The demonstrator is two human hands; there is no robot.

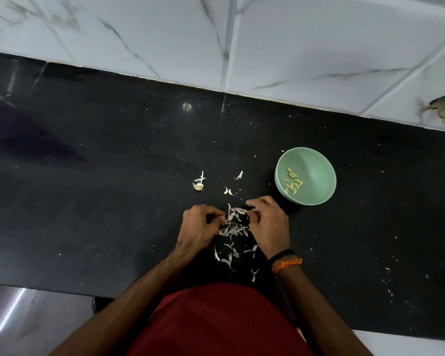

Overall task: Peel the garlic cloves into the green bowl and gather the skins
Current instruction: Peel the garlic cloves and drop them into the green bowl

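Note:
A green bowl (316, 173) stands on the black counter (113, 176), with several peeled yellowish garlic cloves (293, 185) inside. A loose pile of pale garlic skins (233, 227) lies between my hands. My left hand (199, 226) has its fingers curled at the pile's left edge, pinching skins. My right hand (266, 222) is curled at the pile's right edge, its fingertips pinching skins. Two unpeeled cloves (229, 191) lie just beyond the pile. More skins (229, 258) are scattered nearer to me.
A garlic root stub with a bit of stem (198, 185) lies to the left of the cloves, and one stray skin (239, 175) beyond them. A white marble-tiled wall (216, 34) backs the counter. My red shirt (216, 322) is at the counter's near edge.

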